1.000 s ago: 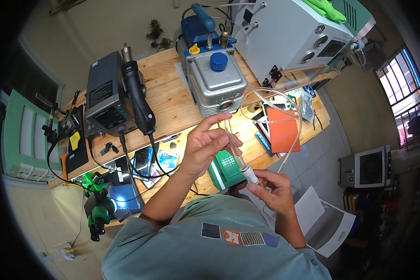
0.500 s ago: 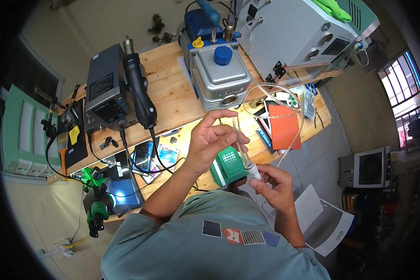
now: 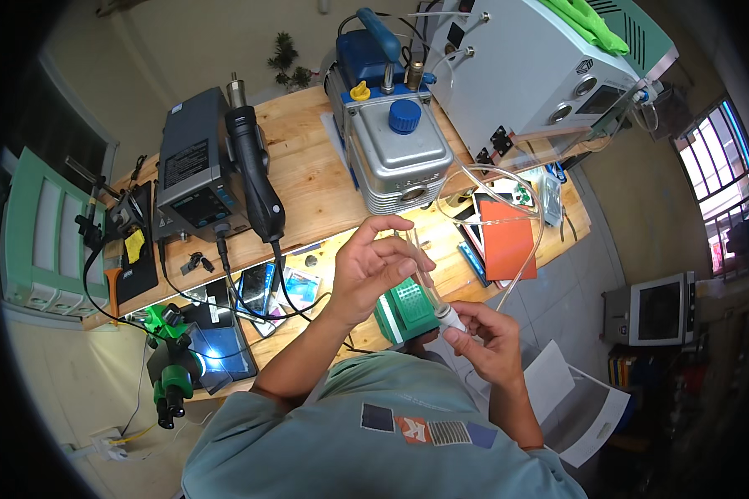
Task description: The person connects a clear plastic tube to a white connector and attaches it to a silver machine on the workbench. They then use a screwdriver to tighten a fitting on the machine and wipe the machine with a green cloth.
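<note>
My left hand [image 3: 368,273] is closed around a slim clear tube [image 3: 427,287], thumb against the fingers, index finger extended along the top. The tube slants down to the right and ends at a white cylindrical fitting [image 3: 451,318]. My right hand [image 3: 487,339] grips that fitting between thumb and fingers. Behind the tube lies a green box-like device [image 3: 408,308] with a perforated panel, partly covered by my hands. A clear flexible hose [image 3: 531,254] loops from the upper bench down toward my right hand; where it joins is hidden.
A silver and blue vacuum pump [image 3: 399,150] stands on the wooden shelf, beside a hot-air rework station [image 3: 195,166] and a large grey machine [image 3: 524,91]. An orange notebook [image 3: 509,249] lies on the lower bench. At left is a green microscope [image 3: 175,366] with its lamp lit.
Both hands have shifted slightly left, still on the tube and fitting. The left hand sits a bit lower. The whole view has tilted a little, so the bench equipment appears lower.
</note>
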Tool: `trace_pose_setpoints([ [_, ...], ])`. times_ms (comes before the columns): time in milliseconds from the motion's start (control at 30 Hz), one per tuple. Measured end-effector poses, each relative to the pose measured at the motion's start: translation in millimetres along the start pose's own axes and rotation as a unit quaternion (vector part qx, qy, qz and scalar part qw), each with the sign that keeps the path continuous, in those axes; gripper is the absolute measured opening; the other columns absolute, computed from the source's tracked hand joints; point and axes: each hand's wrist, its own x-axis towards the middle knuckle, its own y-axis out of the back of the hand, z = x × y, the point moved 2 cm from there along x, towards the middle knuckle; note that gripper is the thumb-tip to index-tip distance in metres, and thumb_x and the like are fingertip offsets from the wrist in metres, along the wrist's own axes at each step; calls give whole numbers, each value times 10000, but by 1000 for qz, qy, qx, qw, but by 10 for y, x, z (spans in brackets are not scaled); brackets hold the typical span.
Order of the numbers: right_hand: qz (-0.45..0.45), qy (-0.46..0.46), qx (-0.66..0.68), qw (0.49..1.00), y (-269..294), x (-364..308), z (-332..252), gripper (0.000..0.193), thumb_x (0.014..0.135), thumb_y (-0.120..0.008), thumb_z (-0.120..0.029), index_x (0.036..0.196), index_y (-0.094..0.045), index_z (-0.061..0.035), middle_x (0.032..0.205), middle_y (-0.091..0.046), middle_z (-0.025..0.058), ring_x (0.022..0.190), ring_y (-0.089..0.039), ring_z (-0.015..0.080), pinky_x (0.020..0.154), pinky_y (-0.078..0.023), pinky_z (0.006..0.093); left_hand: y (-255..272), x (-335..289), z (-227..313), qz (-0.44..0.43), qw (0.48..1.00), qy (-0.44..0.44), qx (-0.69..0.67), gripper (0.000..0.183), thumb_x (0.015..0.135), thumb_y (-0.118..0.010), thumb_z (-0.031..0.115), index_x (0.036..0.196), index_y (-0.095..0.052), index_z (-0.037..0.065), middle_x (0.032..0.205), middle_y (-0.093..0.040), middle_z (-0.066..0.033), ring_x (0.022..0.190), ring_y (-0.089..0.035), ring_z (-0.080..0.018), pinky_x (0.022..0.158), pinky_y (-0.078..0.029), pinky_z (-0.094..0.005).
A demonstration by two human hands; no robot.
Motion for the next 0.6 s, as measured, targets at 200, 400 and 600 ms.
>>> trace_pose_setpoints([
  [200,-26,14,-15,999,-93,56,-12,333,889,-691,-73,1176,-604,71,744,-610,5,603,-519,27,526,-397,193,65,-31,54,-69,997,41,-15,548,890,-673,104,1355,-431,-56,1000,-657,-154,961,-642,-201,844,-520,-330],
  [400,-28,14,-5,1000,-149,109,-61,350,907,-674,-92,1200,-584,77,747,-603,-3,592,-499,18,508,-371,192,23,-41,44,-120,991,63,4,428,904,-664,127,1265,-530,-61,1031,-661,-143,1009,-632,-206,922,-477,-346],
  [600,-26,7,12,1000,-169,161,-64,350,909,-677,-99,1196,-585,77,780,-598,-19,597,-471,1,515,-351,175,26,-21,26,-87,994,63,22,355,896,-683,161,1171,-581,-40,983,-678,-142,946,-656,-214,863,-502,-343],
])
